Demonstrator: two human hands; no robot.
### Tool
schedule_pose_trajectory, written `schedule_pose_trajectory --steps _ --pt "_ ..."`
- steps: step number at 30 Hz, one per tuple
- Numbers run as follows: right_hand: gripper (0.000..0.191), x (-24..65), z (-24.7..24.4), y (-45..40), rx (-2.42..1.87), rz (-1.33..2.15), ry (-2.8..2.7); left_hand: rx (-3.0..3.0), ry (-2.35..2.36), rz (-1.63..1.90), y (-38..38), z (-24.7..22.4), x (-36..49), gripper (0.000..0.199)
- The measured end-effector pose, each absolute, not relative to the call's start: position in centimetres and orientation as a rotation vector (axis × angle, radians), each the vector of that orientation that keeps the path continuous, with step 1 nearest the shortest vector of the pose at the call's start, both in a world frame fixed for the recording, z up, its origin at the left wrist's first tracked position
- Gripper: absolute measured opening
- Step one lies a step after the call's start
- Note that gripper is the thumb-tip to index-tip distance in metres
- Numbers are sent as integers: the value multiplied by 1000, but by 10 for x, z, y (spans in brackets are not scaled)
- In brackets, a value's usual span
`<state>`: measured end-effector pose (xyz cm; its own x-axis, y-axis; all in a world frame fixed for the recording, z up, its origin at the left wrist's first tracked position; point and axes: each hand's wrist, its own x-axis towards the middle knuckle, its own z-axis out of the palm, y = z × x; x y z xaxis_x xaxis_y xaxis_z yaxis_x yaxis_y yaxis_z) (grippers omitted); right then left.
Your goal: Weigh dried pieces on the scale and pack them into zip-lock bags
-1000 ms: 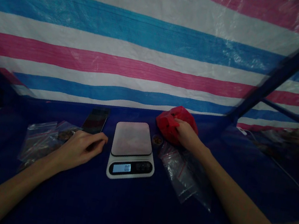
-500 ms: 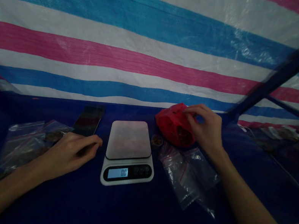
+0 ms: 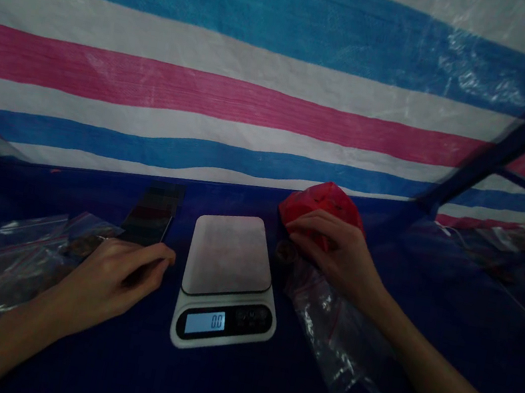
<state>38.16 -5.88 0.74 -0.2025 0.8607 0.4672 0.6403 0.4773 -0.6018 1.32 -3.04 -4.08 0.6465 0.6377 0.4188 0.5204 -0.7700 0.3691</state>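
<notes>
Currently the scale (image 3: 232, 255) reads 0.0, so nothing registers; beside it the left hand (image 3: 119, 276) is half curled, grip unclear. Beyond, the right hand (image 3: 341, 254) has just shifted leftward toward the small cup (image 3: 285, 253), palm down, fingers nearly pinched, contents hidden, the red bag (image 3: 326, 197) behind it near the far edge of the worktop (image 3: 236, 199).

A scale (image 3: 230, 255) sits on the counter (image 3: 208, 390) between the left hand (image 3: 119, 273) and the right hand (image 3: 339, 251). To its left, a phone (image 3: 150, 217) lies behind the left hand, with zip bags (image 3: 29, 250) farther left. To its right are a cup (image 3: 286, 253), a sack (image 3: 330, 202) behind the right hand, and loose pouches (image 3: 330, 330) nearer the front.
</notes>
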Motion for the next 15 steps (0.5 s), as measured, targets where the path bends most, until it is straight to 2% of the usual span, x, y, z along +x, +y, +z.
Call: schedule_pose_trajectory --steps 5,8,10,13,15 --pt "7 407 17 -55 -1524 86 -1598 2697 895 825 -31 -41 14 16" --pt "9 426 13 -46 -1766 -69 -1751 2700 868 858 -31 -39 16 16" --pt "11 432 7 -39 -1850 -33 -1977 2694 873 842 -31 -37 17 18" --pt "14 433 -4 -32 -1730 160 -2247 2692 922 750 -33 -34 16 23" --pt "17 433 -9 -28 -1672 154 -2293 2674 956 692 -34 -33 15 25"
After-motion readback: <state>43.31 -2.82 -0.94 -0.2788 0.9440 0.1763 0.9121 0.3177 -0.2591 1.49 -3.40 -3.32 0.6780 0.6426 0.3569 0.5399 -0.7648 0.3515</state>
